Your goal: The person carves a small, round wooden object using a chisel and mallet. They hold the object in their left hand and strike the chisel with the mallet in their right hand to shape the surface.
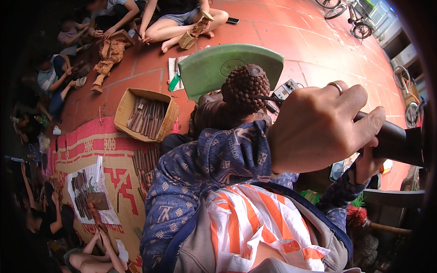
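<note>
Our left hand (316,125) curls round a dark tool (398,142), while we cannot tell the grip of our right hand (368,167), and uneven pressure could skid the thin tip (269,98) across the knobbed carving (246,88), upper centre.

Left fingers (372,123) — curled; right fingers (367,164) — partly hidden.

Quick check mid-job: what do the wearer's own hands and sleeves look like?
The left hand is ungloved, with a gold-coloured ring on one finger. The left sleeve is dark blue with pale printed motifs. The right hand, partly hidden, shows no glove; the right sleeve is also dark blue and patterned.
</note>
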### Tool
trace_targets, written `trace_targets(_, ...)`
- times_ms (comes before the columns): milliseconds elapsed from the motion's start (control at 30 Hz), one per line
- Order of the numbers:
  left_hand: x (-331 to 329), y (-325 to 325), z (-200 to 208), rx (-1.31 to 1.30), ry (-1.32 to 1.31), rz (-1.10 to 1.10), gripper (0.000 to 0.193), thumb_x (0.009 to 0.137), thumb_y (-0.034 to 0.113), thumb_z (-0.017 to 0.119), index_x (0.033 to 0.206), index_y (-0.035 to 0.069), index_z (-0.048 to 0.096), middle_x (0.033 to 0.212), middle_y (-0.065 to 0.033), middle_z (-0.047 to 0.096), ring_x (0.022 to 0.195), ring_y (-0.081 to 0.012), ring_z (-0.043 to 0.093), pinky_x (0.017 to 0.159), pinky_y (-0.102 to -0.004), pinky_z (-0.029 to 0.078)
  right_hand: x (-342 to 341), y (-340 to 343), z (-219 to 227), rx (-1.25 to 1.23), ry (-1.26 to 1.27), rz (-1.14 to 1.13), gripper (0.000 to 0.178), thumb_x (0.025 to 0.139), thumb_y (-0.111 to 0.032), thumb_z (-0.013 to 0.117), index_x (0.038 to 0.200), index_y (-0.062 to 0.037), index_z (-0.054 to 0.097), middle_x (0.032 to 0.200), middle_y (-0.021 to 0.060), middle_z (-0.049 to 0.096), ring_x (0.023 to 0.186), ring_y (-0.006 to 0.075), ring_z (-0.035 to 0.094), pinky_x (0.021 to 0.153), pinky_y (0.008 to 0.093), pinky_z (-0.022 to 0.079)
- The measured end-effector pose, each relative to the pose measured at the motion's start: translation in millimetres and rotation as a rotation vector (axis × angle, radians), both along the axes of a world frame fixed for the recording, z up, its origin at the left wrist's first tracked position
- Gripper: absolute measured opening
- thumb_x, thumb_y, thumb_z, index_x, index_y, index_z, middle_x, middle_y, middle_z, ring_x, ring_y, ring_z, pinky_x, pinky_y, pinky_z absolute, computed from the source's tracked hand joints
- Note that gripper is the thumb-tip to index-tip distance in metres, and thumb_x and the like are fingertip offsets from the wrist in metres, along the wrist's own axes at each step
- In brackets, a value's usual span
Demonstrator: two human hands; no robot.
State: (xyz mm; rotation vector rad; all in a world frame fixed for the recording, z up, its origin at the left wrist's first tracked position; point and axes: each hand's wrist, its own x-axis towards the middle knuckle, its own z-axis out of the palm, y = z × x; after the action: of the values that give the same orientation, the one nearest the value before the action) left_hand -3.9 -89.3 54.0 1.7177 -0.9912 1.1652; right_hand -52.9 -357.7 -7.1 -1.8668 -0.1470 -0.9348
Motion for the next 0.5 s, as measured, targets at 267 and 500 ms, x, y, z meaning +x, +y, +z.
trace_targets(267, -1, 5, 1, -0.042, -0.025, -0.086, 0.036, 0.063, 0.023, 0.067, 0.097, 0.011, 0.068, 0.075, -0.0042, 0.054, 0.063, -0.0186, 0.060, 0.046, -0.0288, 0.047, -4, -3, 3, 0.002, -0.072, 0.057, 0.057, 0.073, -0.007, 0.071, 0.124, 0.0051, 0.049, 0.119, 0.0169, 0.058, 0.107, 0.0250, 0.059, 0.098, 0.0402, 0.045)
trace_targets(500, -1, 5, 2, -0.101, -0.021, -0.099, 0.037, 0.064, 0.023, 0.067, 0.100, 0.012, 0.068, 0.079, -0.0048, 0.053, 0.065, -0.0189, 0.060, 0.047, -0.0287, 0.048, -5, 1, 20, -0.144, -0.140, -0.019, 0.054, 0.090, -0.032, 0.067, 0.127, 0.0032, 0.049, 0.115, 0.0140, 0.061, 0.103, 0.0223, 0.062, 0.091, 0.0356, 0.050)
